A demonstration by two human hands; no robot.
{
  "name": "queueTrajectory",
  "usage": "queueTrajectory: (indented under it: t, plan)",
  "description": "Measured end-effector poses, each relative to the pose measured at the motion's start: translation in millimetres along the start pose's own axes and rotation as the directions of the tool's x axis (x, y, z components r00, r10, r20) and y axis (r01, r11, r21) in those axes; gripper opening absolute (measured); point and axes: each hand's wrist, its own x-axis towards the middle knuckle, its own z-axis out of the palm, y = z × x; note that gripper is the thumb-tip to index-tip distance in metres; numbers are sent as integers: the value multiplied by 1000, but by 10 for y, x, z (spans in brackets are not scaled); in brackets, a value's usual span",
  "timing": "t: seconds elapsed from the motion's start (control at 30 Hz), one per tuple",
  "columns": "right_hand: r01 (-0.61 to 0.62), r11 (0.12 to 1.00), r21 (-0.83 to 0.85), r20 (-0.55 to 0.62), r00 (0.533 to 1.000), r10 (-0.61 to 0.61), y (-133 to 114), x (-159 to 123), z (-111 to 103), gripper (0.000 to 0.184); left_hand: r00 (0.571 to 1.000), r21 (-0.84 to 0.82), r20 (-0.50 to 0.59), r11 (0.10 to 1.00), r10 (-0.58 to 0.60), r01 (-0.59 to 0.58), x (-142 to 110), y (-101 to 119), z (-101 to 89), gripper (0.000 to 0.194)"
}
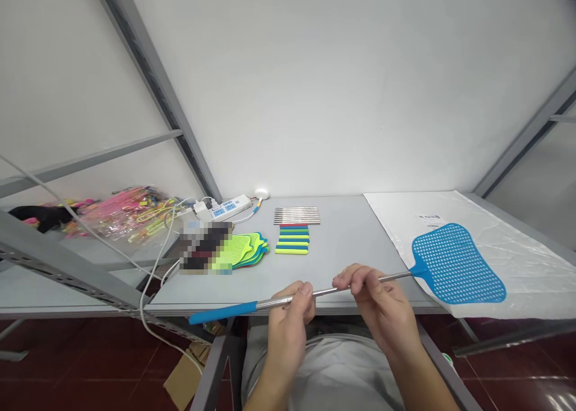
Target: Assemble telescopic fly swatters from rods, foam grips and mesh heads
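Note:
A blue fly swatter (pixel 458 266) with a perforated head and a telescopic metal rod is held across my front, its head to the right. My left hand (pixel 291 318) is closed round the rod just past the blue grip (pixel 223 312). Farther along, my right hand (pixel 377 300) has its fingers closed on the thinner part of the rod. Beyond my hands on the grey table lie a row of metal rods (pixel 296 215), several blue and yellow-green grips (pixel 292 240) and a stack of swatter heads (pixel 243 250).
A white plastic bag (pixel 387 213) covers the table's right side. A power strip (pixel 230 207) with plugs and cables stands at the back left. Bagged colourful items (pixel 130 213) lie on the left table. A metal post (pixel 157 81) rises at left; cardboard (pixel 182 378) lies below.

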Motion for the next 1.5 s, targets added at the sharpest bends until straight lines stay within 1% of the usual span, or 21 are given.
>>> queueTrajectory:
  t: [0.1, 0.27, 0.37, 0.47, 0.63, 0.7, 0.77, 0.83, 0.9, 0.97, 1.07, 1.13, 1.23, 1.33, 1.5]
  plan:
    - [11, 998, 55, -35, 999, -9, -34, 15, -81, 39, 999, -26, -25, 999, 19, -20, 18, 29, -45, 48]
    - [39, 989, 145, -157, 988, -16, -160, 82, -258, 39, 992, -100, -110, 993, 55, -66, 80, 165, -155, 47]
    - [51, 984, 169, -212, 977, -14, -233, 107, -351, 39, 985, -108, -147, 988, 94, -111, 103, 221, -204, 46]
    - [53, 981, 184, -233, 973, -8, -279, 115, -435, 39, 986, -75, -131, 991, 101, -112, 97, 209, -210, 47]
    - [90, 979, 183, -241, 970, -44, -257, 165, -553, 41, 998, -81, -49, 996, 41, -45, 91, 180, -137, 50]
    - [109, 985, 134, -221, 972, -77, -189, 187, -526, 37, 999, -130, -6, 991, 37, -38, 103, 186, -102, 51]
    - [110, 994, 21, -172, 980, -105, -83, 184, -425, 28, 999, -169, 18, 985, 33, -29, 112, 171, -64, 51]
    - [66, 991, -116, -95, 992, -77, 45, 149, -271, 21, 999, -155, 48, 988, 11, -3, 109, 120, -24, 49]
    - [4, 984, -175, -45, 999, -12, 167, 98, -111, 18, 994, -113, 109, 993, -31, 43, 91, 46, 18, 46]
    - [-42, 991, -128, -49, 998, 36, 252, 56, 3, 23, 984, -85, 169, 994, -58, 73, 71, -18, 51, 45]
    - [-72, 995, -71, -74, 995, 67, 288, 39, 46, 27, 974, -75, 215, 993, -72, 90, 66, -48, 71, 45]
    - [-72, 995, -69, -63, 996, 68, 267, 50, 14, 26, 976, -112, 210, 990, -66, 91, 85, -32, 62, 45]
    - [-51, 998, -25, -63, 997, 49, 220, 68, -49, 27, 987, -146, 158, 987, -39, 62, 121, -6, 26, 43]
    - [-55, 998, -10, -65, 996, 54, 192, 71, -71, 26, 989, -74, 145, 996, -38, 49, 137, -10, -14, 41]
    - [-79, 997, 6, -35, 996, 79, 197, 64, -65, 27, 978, 54, 199, 997, -67, 57, 110, -35, -22, 42]
